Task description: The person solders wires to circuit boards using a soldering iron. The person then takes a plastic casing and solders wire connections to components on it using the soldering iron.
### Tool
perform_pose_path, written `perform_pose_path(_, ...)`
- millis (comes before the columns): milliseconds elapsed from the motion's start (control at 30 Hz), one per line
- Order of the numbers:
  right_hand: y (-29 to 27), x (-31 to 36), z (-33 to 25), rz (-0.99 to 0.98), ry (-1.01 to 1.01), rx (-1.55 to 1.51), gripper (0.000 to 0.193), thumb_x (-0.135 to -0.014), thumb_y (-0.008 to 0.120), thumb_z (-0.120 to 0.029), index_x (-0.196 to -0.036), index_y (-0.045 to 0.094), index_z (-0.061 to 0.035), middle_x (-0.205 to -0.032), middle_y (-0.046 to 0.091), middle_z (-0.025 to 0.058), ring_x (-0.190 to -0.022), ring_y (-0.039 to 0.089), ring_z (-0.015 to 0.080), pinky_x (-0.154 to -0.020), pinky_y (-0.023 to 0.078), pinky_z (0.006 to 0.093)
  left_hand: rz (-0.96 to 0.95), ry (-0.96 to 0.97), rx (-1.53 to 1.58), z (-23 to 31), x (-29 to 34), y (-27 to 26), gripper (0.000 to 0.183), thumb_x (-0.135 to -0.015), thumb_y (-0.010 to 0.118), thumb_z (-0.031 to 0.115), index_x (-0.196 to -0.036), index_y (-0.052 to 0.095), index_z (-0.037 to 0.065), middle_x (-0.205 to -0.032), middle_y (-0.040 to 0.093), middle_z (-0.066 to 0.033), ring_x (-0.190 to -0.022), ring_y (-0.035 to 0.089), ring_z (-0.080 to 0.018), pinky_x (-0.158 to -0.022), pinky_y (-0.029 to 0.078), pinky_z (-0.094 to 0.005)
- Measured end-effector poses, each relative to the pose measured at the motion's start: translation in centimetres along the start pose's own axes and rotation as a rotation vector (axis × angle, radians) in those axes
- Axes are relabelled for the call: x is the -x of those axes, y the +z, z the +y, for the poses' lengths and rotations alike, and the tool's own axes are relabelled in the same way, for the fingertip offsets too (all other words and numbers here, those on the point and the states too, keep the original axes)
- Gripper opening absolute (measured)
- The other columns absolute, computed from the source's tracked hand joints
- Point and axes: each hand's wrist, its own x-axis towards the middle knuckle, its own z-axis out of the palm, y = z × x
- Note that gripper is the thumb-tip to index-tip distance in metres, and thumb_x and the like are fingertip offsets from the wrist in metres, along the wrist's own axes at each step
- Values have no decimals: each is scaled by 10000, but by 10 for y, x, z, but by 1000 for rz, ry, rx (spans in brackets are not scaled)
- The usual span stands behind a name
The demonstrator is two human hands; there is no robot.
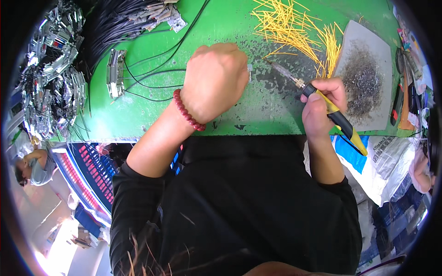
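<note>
My right hand [322, 106] is wrapped round the yellow-and-black handle of a soldering iron [341, 122]. Its metal tip points up and left over the worn green bench [156, 112]. To the left, my left hand [218, 80], with a red bead bracelet at the wrist, is closed with its back towards me. Its fingers are mostly hidden, and a small pale edge shows beside them; what they hold I cannot make out. Thin black cables [159, 86] run from under this hand to a silver metal part [116, 73] lying on the bench.
Several yellow wire pieces [287, 27] lie at the back. A grey board with dark grit [361, 76] sits at the right, with hand tools [405, 92] beyond it. Metal parts [53, 78] pile up at the left near bundled black cables [108, 30]. Baskets [92, 172] stand below.
</note>
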Motion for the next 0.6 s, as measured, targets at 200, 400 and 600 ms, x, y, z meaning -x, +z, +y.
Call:
perform_pose_path(200, -5, 8, -9, -11, 79, 27, 261, -821, 707, -159, -968, 537, -25, -844, 540, 14, -680, 453, 46, -602, 367, 208, -25, -5, 24, 5, -2, -5, 79, -715, 676, 62, -705, 606, 26, -735, 606, -123, -722, 604, -330, -654, 475, -410)
perform_pose_path(400, -5, 11, -6, -5, 37, -33, 256, -837, 685, -148, -978, 509, -27, -815, 503, 0, -665, 422, 43, -600, 346, 208, 166, -173, -137, -39, -50, -41, 241, -767, 743, 230, -825, 677, 5, -869, 677, -133, -732, 655, -258, -673, 534, -367)
perform_pose_path(600, -5, 12, -9, -6, 49, -20, 288, -841, 703, -190, -990, 517, -28, -823, 507, -2, -679, 413, 42, -603, 336, 212, -160, -440, -548, -51, -89, -33, 256, -869, 526, 210, -934, 686, 21, -977, 690, -182, -855, 696, -330, -739, 568, -435)
